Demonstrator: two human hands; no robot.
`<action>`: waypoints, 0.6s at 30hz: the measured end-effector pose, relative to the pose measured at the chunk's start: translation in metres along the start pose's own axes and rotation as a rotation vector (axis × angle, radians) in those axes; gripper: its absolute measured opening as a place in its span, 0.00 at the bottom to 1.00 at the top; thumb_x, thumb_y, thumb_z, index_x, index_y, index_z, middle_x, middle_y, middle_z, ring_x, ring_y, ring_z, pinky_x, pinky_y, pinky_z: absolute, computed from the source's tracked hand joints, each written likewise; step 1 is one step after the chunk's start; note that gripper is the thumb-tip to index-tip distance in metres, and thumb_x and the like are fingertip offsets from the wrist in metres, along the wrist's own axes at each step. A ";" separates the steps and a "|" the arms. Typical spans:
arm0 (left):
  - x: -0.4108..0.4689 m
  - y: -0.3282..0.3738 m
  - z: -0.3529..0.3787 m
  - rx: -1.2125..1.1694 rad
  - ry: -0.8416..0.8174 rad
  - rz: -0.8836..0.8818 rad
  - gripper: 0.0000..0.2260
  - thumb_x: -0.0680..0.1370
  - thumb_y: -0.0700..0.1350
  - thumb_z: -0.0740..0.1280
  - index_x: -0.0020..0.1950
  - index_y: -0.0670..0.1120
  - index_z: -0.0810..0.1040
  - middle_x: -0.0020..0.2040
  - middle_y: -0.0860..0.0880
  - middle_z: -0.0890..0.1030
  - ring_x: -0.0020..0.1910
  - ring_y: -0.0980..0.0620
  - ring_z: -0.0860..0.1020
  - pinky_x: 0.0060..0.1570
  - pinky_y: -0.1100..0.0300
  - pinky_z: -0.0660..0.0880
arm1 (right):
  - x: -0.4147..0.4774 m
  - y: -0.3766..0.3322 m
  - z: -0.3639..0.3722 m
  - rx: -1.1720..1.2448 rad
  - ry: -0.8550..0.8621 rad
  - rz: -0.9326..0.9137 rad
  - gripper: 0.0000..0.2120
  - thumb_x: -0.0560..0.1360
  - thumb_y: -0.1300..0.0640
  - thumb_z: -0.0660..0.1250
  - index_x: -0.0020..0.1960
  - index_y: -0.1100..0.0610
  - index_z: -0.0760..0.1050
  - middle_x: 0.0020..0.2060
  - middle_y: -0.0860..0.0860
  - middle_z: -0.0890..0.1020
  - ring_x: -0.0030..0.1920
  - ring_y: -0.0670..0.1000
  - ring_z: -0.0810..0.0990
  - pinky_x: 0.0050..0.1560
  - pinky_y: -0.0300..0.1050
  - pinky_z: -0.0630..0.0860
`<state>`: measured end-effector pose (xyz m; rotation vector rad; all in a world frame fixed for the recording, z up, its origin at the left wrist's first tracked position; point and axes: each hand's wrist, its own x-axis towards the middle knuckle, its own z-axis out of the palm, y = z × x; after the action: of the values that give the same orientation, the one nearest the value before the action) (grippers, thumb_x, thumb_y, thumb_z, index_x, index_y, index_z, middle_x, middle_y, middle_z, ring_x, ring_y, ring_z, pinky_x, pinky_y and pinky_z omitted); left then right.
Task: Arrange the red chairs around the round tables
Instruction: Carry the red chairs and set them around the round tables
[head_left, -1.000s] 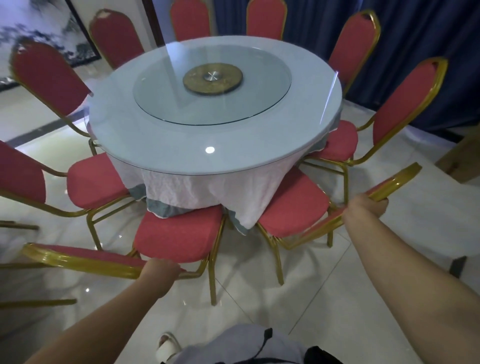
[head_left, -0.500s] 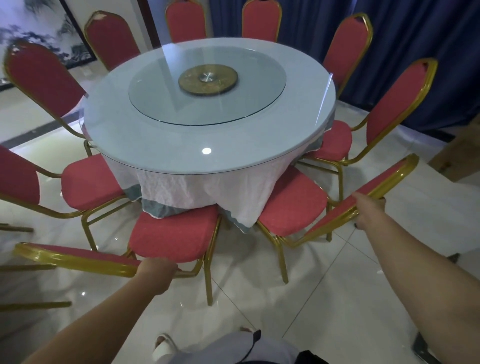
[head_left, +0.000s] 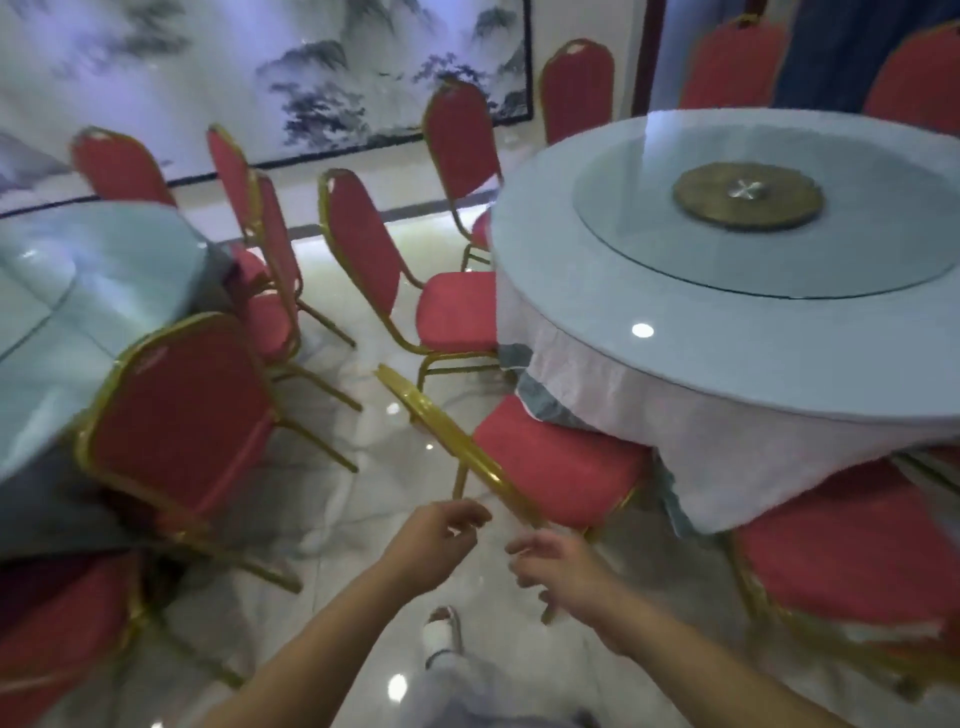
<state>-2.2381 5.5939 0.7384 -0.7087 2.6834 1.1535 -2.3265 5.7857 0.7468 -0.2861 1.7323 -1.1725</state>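
Left hand: my left hand (head_left: 434, 548) hangs over the floor, just beside the near end of the chair back; its fingers (head_left: 470, 514) are loosely curled and I see nothing between them
Right hand: my right hand (head_left: 563, 569) is near the left one, below the same rail; its fingers (head_left: 522, 548) are loosely spread and hold nothing
Contact: this part is blurred, so I cannot tell if any fingertip touches the rail
Nearest red chair: the nearest red chair (head_left: 556, 467) stands with its seat partly under the cloth of the right round surface; its gold back frame (head_left: 452, 441) shows edge-on and points toward my hands
Right round surface: the right round surface (head_left: 571, 312) carries a glass turntable (head_left: 649, 244) with a brass disc (head_left: 748, 195) in the middle; a white tablecloth (head_left: 649, 395) hangs from the rim
Second red chair: the second red chair (head_left: 363, 249) is at its left side, seat touching the cloth
Third red chair: the third red chair (head_left: 852, 561) is at lower right
Left round surface: the left round surface (head_left: 78, 291) has a fourth red chair (head_left: 176, 410) with its back toward me
Wall: an ink landscape painting (head_left: 260, 62)
Floor: glossy pale floor (head_left: 363, 519); a foot in a white sandal (head_left: 441, 631) shows between my forearms
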 end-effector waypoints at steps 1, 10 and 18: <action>-0.012 -0.018 -0.012 -0.052 0.052 -0.072 0.15 0.76 0.40 0.64 0.56 0.55 0.83 0.52 0.59 0.83 0.50 0.60 0.80 0.54 0.57 0.78 | 0.007 -0.010 0.013 -0.044 -0.034 -0.030 0.07 0.73 0.51 0.71 0.52 0.48 0.81 0.46 0.46 0.84 0.48 0.46 0.82 0.43 0.39 0.75; -0.107 -0.155 -0.066 -0.302 0.214 -0.471 0.14 0.78 0.38 0.65 0.54 0.56 0.81 0.53 0.58 0.82 0.54 0.60 0.79 0.57 0.62 0.77 | 0.067 -0.069 0.120 -0.215 -0.212 -0.072 0.06 0.75 0.55 0.70 0.51 0.50 0.82 0.48 0.49 0.85 0.49 0.49 0.84 0.46 0.42 0.78; -0.126 -0.230 -0.128 -0.510 0.352 -0.504 0.13 0.79 0.40 0.65 0.58 0.54 0.81 0.53 0.57 0.82 0.53 0.63 0.79 0.54 0.69 0.75 | 0.125 -0.129 0.242 -0.307 -0.231 -0.093 0.04 0.74 0.56 0.71 0.48 0.51 0.83 0.45 0.51 0.85 0.47 0.50 0.84 0.46 0.45 0.78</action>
<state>-2.0110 5.4115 0.7163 -1.6857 2.2115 1.6832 -2.2290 5.5009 0.7651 -0.6682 1.7031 -0.8949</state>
